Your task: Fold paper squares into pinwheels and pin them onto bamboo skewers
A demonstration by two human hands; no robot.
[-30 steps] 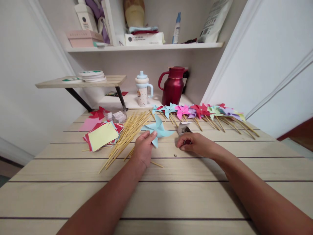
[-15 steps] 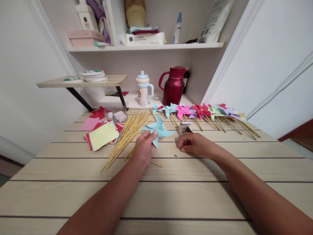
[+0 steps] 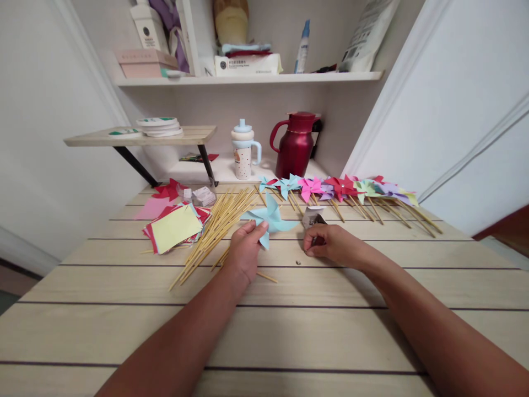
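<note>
A light blue paper pinwheel (image 3: 271, 216) is pinched between the thumb and fingers of my left hand (image 3: 247, 245), held just above the table. My right hand (image 3: 324, 241) is closed in a pinch in front of a small open box (image 3: 313, 214), which it partly covers. Whatever the right fingertips hold is too small to make out. A tiny metallic piece (image 3: 298, 263) lies on the table between my hands. Beneath and beside my left hand, many thin wooden sticks (image 3: 221, 220) are spread in a loose pile.
Finished-looking pinwheels on sticks (image 3: 345, 187) line the back right. Left of the sticks lie stacked coloured paper sheets (image 3: 176, 229) and a red paper pinwheel shape (image 3: 167, 190). A cup (image 3: 243, 154) and a red jug (image 3: 295, 146) stand behind, below a shelf (image 3: 248, 80).
Both hands keep nearly the same pose, the left one still on the pinwheel and the right one still by the small box. The whole view has shifted slightly.
</note>
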